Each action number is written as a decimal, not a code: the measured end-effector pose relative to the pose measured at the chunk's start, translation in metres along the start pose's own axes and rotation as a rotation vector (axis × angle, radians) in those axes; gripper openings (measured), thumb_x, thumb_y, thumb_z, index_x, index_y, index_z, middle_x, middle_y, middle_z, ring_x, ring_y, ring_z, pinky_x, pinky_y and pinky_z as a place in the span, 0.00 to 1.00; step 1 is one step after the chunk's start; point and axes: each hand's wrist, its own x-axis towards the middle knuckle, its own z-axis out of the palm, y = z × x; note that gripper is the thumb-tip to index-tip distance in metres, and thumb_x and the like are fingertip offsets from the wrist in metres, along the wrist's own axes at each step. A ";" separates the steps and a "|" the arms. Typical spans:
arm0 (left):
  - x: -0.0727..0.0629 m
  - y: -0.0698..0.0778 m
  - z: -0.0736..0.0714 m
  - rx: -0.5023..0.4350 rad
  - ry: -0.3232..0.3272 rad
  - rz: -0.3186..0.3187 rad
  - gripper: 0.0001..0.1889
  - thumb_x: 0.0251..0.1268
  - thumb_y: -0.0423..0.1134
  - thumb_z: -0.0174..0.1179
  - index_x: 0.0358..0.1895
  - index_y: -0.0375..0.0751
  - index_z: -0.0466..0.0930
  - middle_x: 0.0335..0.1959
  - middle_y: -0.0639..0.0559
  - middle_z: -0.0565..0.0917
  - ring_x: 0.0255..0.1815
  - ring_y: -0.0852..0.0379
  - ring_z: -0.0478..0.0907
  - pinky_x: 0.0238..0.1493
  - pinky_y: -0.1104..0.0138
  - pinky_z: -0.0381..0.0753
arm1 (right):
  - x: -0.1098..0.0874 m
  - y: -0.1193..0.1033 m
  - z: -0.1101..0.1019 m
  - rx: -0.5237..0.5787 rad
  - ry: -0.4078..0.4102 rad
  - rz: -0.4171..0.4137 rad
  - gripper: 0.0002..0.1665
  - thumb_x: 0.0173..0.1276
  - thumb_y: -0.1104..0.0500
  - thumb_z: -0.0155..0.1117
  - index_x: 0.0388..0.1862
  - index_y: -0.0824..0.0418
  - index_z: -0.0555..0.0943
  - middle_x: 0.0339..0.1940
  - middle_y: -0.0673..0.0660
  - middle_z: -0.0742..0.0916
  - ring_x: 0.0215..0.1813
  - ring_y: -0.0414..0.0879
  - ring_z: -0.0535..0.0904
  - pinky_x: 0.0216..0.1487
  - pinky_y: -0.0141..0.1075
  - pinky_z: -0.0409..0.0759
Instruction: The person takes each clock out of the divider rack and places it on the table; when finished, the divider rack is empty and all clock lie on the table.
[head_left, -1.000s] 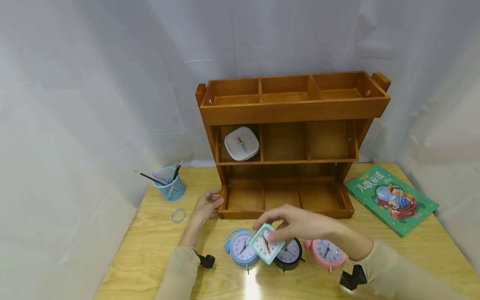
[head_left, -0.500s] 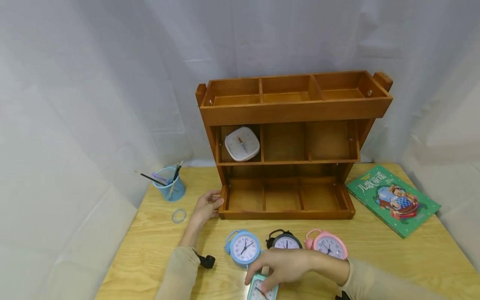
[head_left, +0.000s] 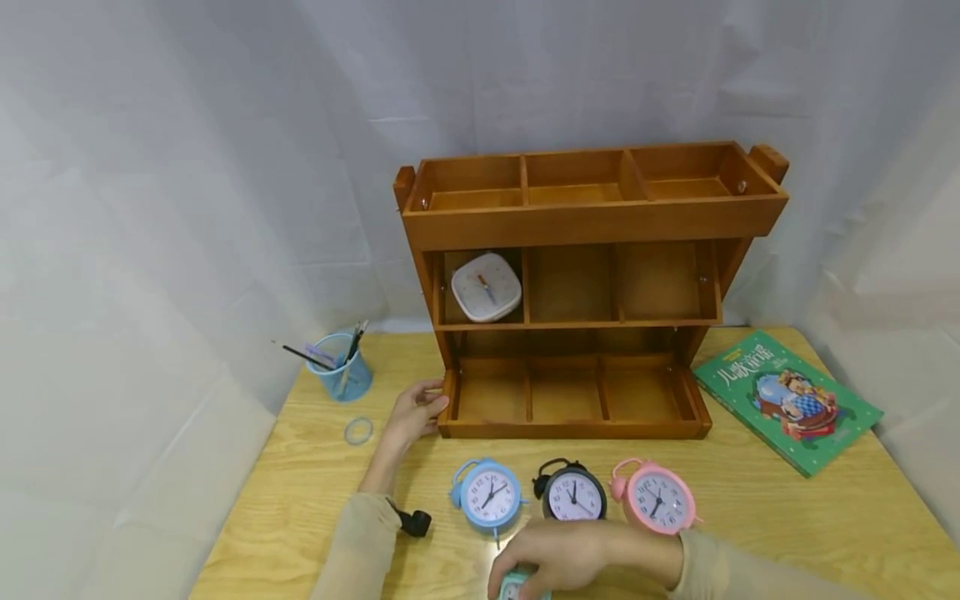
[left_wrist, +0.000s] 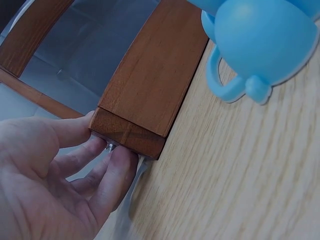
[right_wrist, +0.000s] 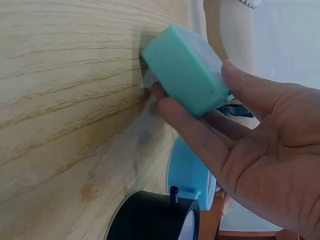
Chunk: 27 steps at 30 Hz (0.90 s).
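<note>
My left hand (head_left: pixel 411 415) grips the lower left corner of a brown wooden shelf unit (head_left: pixel 592 223). In the left wrist view its thumb and fingertips lie around the end of the bottom board (left_wrist: pixel 127 132). My right hand (head_left: pixel 558 554) pinches a small mint-green square alarm clock (right_wrist: pixel 182 75) between thumb and fingers, low over the table at the front edge of the head view. Just beyond it stand a blue twin-bell alarm clock (head_left: pixel 489 497), a black one (head_left: pixel 574 497) and a pink one (head_left: pixel 662 502) in a row.
A white rounded-square clock (head_left: pixel 487 287) sits in the left compartment of the shelf's middle tier. To the right lies a green picture book (head_left: pixel 787 400). On the left are a blue pen cup (head_left: pixel 347 382) with pens and a pale ring (head_left: pixel 348 427).
My right hand has brought the mint-green clock from above the row of clocks down toward the table's front edge, uncovering the black and pink clocks. My left hand stays on the shelf corner.
</note>
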 end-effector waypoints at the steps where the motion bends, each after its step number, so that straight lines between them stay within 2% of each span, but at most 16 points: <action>1: 0.000 0.000 0.000 0.002 -0.002 0.001 0.22 0.79 0.35 0.60 0.72 0.38 0.74 0.64 0.34 0.77 0.52 0.51 0.81 0.44 0.64 0.84 | 0.000 0.001 0.001 -0.020 0.001 -0.004 0.18 0.71 0.61 0.70 0.58 0.46 0.87 0.45 0.41 0.90 0.41 0.22 0.72 0.46 0.19 0.74; 8: -0.001 0.000 0.000 0.000 -0.006 0.003 0.23 0.79 0.36 0.60 0.73 0.38 0.74 0.64 0.34 0.77 0.51 0.52 0.81 0.44 0.64 0.84 | -0.001 0.004 0.007 -0.075 0.043 0.004 0.18 0.73 0.59 0.69 0.59 0.45 0.85 0.53 0.41 0.89 0.52 0.25 0.76 0.53 0.20 0.73; 15: -0.003 0.002 0.000 0.001 -0.014 0.011 0.24 0.79 0.36 0.61 0.74 0.36 0.73 0.65 0.33 0.77 0.51 0.52 0.81 0.43 0.63 0.84 | -0.003 0.004 0.020 -0.189 0.100 0.019 0.26 0.64 0.56 0.77 0.60 0.42 0.83 0.53 0.43 0.87 0.51 0.27 0.76 0.51 0.21 0.74; 22: -0.003 0.001 0.000 0.002 -0.012 0.011 0.24 0.79 0.36 0.60 0.73 0.37 0.73 0.64 0.34 0.77 0.50 0.52 0.81 0.43 0.64 0.84 | -0.004 0.007 0.026 -0.289 0.166 -0.058 0.27 0.65 0.59 0.75 0.62 0.43 0.83 0.53 0.43 0.88 0.52 0.27 0.79 0.49 0.16 0.71; 27: 0.000 -0.001 0.000 -0.004 -0.008 0.012 0.24 0.79 0.36 0.61 0.73 0.36 0.73 0.63 0.34 0.77 0.47 0.54 0.81 0.42 0.64 0.84 | -0.006 0.007 0.027 -0.309 0.192 -0.090 0.27 0.66 0.62 0.74 0.62 0.44 0.83 0.54 0.43 0.89 0.55 0.29 0.81 0.54 0.20 0.75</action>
